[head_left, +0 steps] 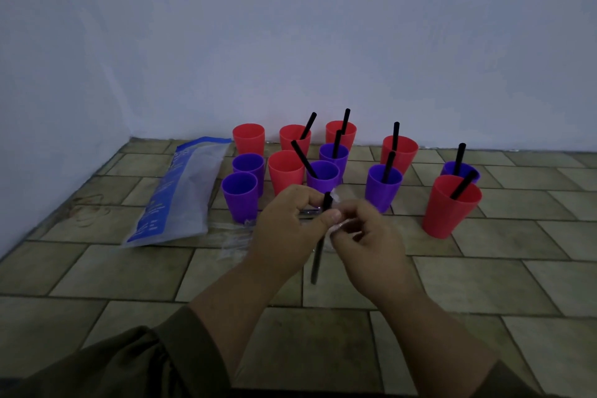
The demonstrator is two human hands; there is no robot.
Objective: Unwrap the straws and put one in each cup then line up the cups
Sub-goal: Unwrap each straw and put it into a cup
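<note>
Tile floor (452,271), dim room; we pinch black straw (318,255) in left hand (287,220); right hand (365,229) fingers clamp clear wrapper (337,226); hard tug could bump purple cup (323,174) over.

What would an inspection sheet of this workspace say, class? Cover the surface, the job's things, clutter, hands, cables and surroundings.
Surface: tiled floor, bare near the person.
Job's things: twelve cups, red and purple; eight hold black straws, four at the left are empty, among them the back-left red cup. Not lined up.
Clutter: straw bag lying flat at left; clear wrappers beside it.
Hands: left hand and right hand both grip one black straw, peeling its wrapper.
Cables: nothing seen.
Surroundings: plain wall behind.
</note>
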